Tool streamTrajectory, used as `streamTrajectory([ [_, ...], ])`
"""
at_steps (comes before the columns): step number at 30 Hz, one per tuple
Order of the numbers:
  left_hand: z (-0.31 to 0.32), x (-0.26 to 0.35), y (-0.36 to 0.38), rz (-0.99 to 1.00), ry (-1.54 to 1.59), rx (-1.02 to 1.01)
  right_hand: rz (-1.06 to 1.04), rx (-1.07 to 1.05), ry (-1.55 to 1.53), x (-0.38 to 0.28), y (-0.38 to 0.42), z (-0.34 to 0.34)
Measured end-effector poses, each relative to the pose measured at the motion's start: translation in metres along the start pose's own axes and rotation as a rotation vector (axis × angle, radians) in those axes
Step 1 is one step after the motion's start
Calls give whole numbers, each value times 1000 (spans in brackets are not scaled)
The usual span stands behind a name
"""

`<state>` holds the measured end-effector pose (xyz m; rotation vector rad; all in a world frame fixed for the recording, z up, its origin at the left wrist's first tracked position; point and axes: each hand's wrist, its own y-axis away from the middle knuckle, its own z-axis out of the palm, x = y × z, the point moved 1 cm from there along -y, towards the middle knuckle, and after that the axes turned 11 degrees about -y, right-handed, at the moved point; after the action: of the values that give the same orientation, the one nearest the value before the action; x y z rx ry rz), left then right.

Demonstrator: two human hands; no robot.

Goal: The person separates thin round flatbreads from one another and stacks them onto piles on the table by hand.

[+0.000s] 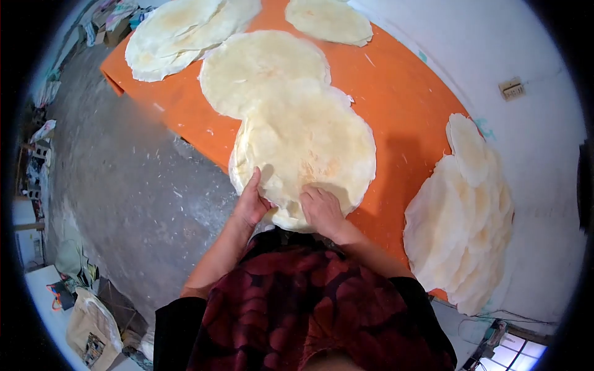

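Note:
A stack of large, thin round flatbreads (309, 136) lies near the front edge of the orange-covered table, pale with a few browned patches. At its near left edge is my left hand (252, 201), thumb up over the top sheet and the other fingers curled round the rim, partly hidden. My right hand (322, 209) rests on the near part of the same stack. Its fingers are bent and pressed together at the sheet, and their tips are hidden from view. Between the two hands the near edge of the upper sheet looks slightly wrinkled and lifted.
Another round flatbread pile (263, 68) overlaps the stack's far side. Further piles lie at the far left (179, 37) and far right (328, 18). A tall overlapping heap of flatbreads (461, 229) stands on the right by the white wall (538, 154). Concrete floor (136, 173) lies left of the orange table (408, 105).

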<state>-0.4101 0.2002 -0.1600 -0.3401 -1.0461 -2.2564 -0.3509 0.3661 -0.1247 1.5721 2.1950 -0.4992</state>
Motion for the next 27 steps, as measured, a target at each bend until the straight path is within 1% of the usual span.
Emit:
streamTrajectory([
  [1,2,2,1,-9,7,-3,18,10,-38,-5,1,0],
  [4,-1,-1,-2,1,-50,-11,18,-81,7,-8,4,10],
  [7,3,-3,-5,8,-70,43,6,71,-31,-22,1,0],
  [8,2,-3,-5,27,-57,-31,43,-18,66,-21,3,-3],
  [10,16,4,3,8,-47,-39,108,14,76,-18,8,-2],
  [12,18,4,-3,-13,-58,42,134,19,-5,-3,10,4],
  [13,17,7,-3,-28,-50,11,223,49,-159,2,4,2],
  [14,15,12,-1,-40,-40,-13,247,72,-210,9,-2,-5],
  [15,17,16,3,-50,-28,-35,268,93,-263,12,-14,-25],
  [16,23,21,9,-5,-43,-29,283,116,-318,19,-28,-45],
  [17,31,27,18,41,-57,-24,321,184,-416,30,-42,-62],
  [18,37,29,22,88,-69,-19,308,195,-460,52,-56,-75],
  [19,34,28,21,95,-98,-12,296,132,-447,79,-72,-91],
  [20,30,28,20,100,-125,-2,353,159,-526,89,-83,-125],
  [21,30,28,20,104,-167,30,392,148,-789,101,-93,-162],
  [22,29,28,20,109,-206,40,483,239,-723,121,-99,-196],
  [23,28,29,19,119,-226,44,588,372,-903,135,-96,-233],
  [24,27,29,18,128,-245,52,449,463,-1101,177,-93,-258],
  [25,22,30,15,134,-285,121,307,515,-1086,193,-74,-299],
  [26,17,30,13,139,-323,192,169,508,-1038,238,-54,-328],
  [27,17,32,15,181,-352,250,57,679,-1091,306,-38,-338],
])
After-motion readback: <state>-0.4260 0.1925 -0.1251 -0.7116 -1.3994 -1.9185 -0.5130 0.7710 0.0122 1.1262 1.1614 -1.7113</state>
